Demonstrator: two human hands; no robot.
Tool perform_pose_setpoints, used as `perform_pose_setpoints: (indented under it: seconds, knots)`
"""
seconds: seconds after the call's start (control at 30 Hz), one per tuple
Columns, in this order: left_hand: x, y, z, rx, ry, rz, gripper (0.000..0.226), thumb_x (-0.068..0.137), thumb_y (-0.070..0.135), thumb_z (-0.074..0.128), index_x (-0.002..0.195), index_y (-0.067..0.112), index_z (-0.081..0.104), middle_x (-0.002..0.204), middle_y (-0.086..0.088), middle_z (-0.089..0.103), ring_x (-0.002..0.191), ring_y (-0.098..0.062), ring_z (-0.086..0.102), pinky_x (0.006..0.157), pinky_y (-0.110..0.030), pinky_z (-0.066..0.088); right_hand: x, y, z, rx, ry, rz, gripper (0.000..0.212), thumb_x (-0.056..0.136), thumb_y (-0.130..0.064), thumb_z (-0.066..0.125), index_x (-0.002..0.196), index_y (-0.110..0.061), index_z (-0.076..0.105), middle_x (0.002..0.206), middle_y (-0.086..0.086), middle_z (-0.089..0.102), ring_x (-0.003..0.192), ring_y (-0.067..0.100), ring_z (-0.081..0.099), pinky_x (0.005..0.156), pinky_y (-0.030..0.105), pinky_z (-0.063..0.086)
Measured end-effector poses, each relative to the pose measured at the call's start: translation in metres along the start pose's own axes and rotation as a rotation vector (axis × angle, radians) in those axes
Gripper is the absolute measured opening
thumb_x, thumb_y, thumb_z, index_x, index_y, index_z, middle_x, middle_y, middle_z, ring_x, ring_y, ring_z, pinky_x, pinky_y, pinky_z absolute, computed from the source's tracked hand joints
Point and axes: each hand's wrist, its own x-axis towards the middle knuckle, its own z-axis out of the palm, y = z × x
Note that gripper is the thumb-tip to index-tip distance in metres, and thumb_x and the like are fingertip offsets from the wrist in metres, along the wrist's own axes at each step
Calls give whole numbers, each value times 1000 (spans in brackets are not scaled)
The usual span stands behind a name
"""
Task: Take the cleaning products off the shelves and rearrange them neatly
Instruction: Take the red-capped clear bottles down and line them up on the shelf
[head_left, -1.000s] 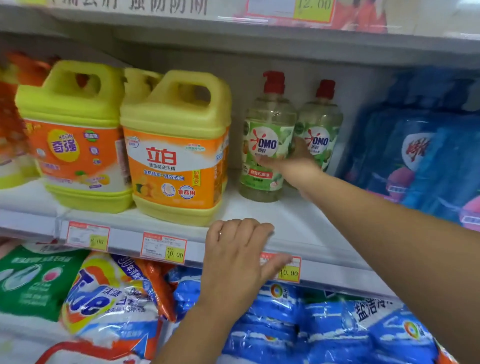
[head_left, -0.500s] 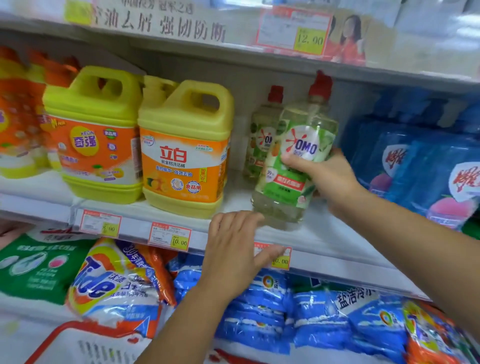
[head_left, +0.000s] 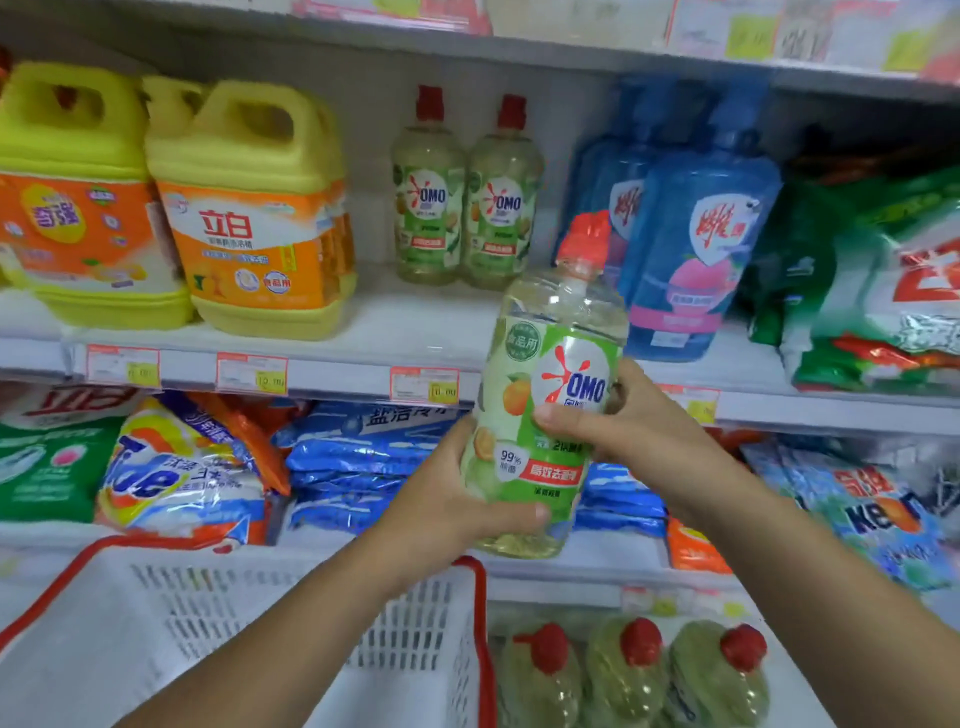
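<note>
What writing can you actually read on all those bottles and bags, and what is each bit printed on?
"OMO", "99%": held bottle, gripped by left hand and right hand.
"OMO": two shelf bottles.
"立白": yellow jug.
"奇强": left yellow jug.
"Tide", partly hidden: detergent bag.
"盐洁净": blue bag.
Price tags: too blurred.

Two bare forearms (no sleeves reach them), short plain fingernails

Just one head-worn wide-angle cam here, looking forward and slightly down at the store shelf (head_left: 363, 332) from close range. Both forearms reach in from the bottom edge, and a white basket (head_left: 260, 613) sits directly below. No second view to compare.
</note>
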Motion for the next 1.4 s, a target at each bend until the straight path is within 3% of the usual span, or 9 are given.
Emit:
perform_pose_setpoints:
  seconds: [0.1, 0.27, 0.47, 0.57, 0.7, 0.83, 0.97, 1.1, 1.4]
  knots:
    - [-6, -13, 24, 162, 125, 66, 89, 56, 16, 90, 130, 39, 48, 110, 9, 72, 99, -15, 70, 86, -39, 58, -8, 0, -9, 27, 145, 7, 128, 46, -57, 86, 150, -47, 13, 121, -19, 65, 104, 7, 68, 90, 41, 56]
    - [-16, -13, 46, 375, 97, 161, 92, 62, 23, 91, 126, 59, 37, 116, 26, 63, 104, 6, 62, 87, -23, 53, -14, 19, -17, 144, 385, -117, 86, 56, -46, 92, 128, -40, 45, 105, -17, 71, 95, 3, 70, 84, 37, 58]
    - [-8, -14, 33, 110, -297, -149, 105, 59, 28, 91, 145, 45, 33, 130, 21, 61, 120, -1, 59, 101, -29, 47, -26, 25, -52, 304, 140, -129, 89, 46, -41, 85, 129, -33, 51, 100, -7, 74, 87, 15, 72, 60, 28, 54]
    - [-12, -20, 45, 78, -193, -99, 90, 50, 28, 90, 128, 42, 48, 117, 16, 70, 110, -7, 66, 91, -27, 53, -27, 22, -62, 270, 16, -67, 110, 41, -41, 94, 139, -31, 44, 112, 1, 72, 97, 23, 72, 69, 38, 58]
    - [-18, -23, 62, 460, 144, 97, 102, 42, 54, 87, 130, 56, 36, 124, 26, 53, 116, 2, 52, 95, -27, 46, -30, 14, -74, 108, 112, -67, 88, 54, -36, 92, 130, -32, 49, 103, -4, 76, 84, 22, 76, 70, 40, 62]
    - [-13, -13, 56, 609, -9, 61, 115, 43, 65, 87, 139, 55, 24, 137, 24, 39, 127, 1, 42, 107, -34, 42, -34, 22, -80, 194, 160, -90, 65, 55, -28, 85, 115, -25, 63, 92, -2, 77, 74, 21, 74, 55, 33, 57]
    - [-2, -4, 40, 392, -273, -136, 101, 55, 48, 92, 138, 51, 36, 133, 23, 56, 119, 6, 54, 107, -30, 44, -35, 31, -95, 291, 66, -92, 56, 61, -15, 79, 114, -26, 66, 100, 0, 75, 85, 23, 71, 64, 35, 55]
    - [10, -2, 33, 106, -416, -237, 80, 58, 26, 84, 131, 28, 52, 124, 2, 69, 117, -19, 65, 99, -38, 52, -37, 35, -102, 318, -67, -116, 63, 54, -18, 80, 115, -27, 66, 107, 4, 73, 94, 24, 70, 76, 39, 54]
    - [-5, -8, 68, 327, -177, -95, 76, 60, 25, 93, 120, 40, 49, 101, 22, 71, 90, 9, 66, 74, -7, 49, -44, 31, -110, 74, 11, -64, 73, 46, -27, 95, 110, -36, 63, 99, -6, 76, 87, 17, 74, 68, 36, 55]
